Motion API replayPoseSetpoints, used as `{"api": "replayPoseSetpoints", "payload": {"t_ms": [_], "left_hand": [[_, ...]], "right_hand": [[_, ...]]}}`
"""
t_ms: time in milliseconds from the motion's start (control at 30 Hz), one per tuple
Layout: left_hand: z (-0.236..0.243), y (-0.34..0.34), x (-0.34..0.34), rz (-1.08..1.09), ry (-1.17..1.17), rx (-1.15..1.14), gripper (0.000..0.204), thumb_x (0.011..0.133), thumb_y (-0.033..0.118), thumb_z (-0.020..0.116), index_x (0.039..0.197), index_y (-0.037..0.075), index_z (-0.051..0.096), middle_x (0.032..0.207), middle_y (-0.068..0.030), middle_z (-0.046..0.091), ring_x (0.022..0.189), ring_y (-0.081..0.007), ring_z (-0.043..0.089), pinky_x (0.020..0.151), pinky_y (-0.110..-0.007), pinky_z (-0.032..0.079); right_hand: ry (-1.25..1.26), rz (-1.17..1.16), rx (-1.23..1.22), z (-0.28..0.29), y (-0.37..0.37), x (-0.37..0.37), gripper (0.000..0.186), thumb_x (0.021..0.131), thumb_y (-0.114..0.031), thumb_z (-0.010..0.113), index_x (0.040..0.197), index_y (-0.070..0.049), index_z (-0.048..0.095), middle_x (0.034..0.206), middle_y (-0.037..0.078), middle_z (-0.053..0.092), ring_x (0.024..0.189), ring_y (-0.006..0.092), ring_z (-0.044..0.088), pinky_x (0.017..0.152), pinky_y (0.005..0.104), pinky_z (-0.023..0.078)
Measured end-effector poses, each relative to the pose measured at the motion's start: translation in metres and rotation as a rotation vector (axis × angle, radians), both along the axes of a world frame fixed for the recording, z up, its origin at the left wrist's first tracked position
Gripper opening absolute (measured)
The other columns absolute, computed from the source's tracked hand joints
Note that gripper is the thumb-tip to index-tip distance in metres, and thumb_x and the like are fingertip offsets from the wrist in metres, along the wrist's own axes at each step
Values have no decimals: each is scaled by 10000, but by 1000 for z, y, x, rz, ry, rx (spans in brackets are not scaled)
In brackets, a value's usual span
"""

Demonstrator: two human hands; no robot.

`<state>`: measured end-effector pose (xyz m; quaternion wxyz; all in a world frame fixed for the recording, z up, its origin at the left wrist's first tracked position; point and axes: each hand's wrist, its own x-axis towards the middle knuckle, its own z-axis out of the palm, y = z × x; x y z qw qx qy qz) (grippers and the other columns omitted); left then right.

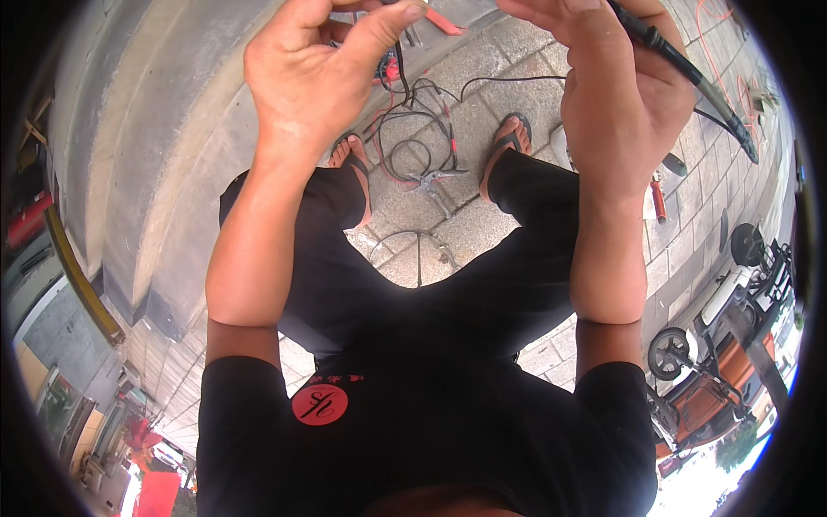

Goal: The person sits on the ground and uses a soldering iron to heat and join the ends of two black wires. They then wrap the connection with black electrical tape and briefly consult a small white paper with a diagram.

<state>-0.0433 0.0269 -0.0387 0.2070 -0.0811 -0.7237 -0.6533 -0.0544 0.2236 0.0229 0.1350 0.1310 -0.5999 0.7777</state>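
Up at the top edge, my left hand [306, 90] pinches a thin black wire [402, 73] between thumb and finger. My right hand [620, 112] is raised opposite it, curled around a thick black tube [715, 96] with a grey section, which slants down to the right; its fingertips are partly cut off by the frame. Below, between my sandalled feet, looped black and red cables [405, 155] lie on the paving with metal pliers or clamp [435, 181]. A red-handled item [444, 21] shows just right of my left hand.
Curved concrete steps [146, 172] rise on the left. A red-handled tool [659, 202] lies on the tiles right of my legs, near a dark flat item [674, 164]. An orange cord [706, 26] runs at upper right. A parked scooter [715, 353] stands at lower right.
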Motion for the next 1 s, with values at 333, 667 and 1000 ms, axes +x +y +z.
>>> {"api": "replayPoseSetpoints", "payload": {"t_ms": [333, 667, 1000], "left_hand": [[16, 12, 2, 56, 78, -99, 235, 847, -11, 828, 1072, 43, 787, 1072, -95, 739, 916, -141, 717, 718, -239, 572], [23, 10, 5, -40, 44, -92, 263, 887, -85, 762, 1143, -23, 756, 1194, -149, 705, 1088, -202, 685, 896, -314, 588], [23, 7, 6, 16, 41, -221, 241, 899, -59, 752, 1133, -5, 772, 1174, -149, 727, 1073, -188, 692, 891, -299, 575]], "right_hand": [[412, 179, 396, -7, 7, 15, 232, 950, 81, 618, 1161, 22, 544, 1148, 184, 658, 1086, 251, 649, 953, 358, 532], [502, 143, 520, -4, 1, 14, 338, 822, 109, 694, 1126, -10, 605, 1160, 171, 665, 1008, 328, 670, 815, 379, 562], [607, 86, 628, -16, -1, 10, 461, 725, 102, 749, 1149, -15, 614, 1183, 186, 658, 991, 351, 694, 787, 401, 592]]}}
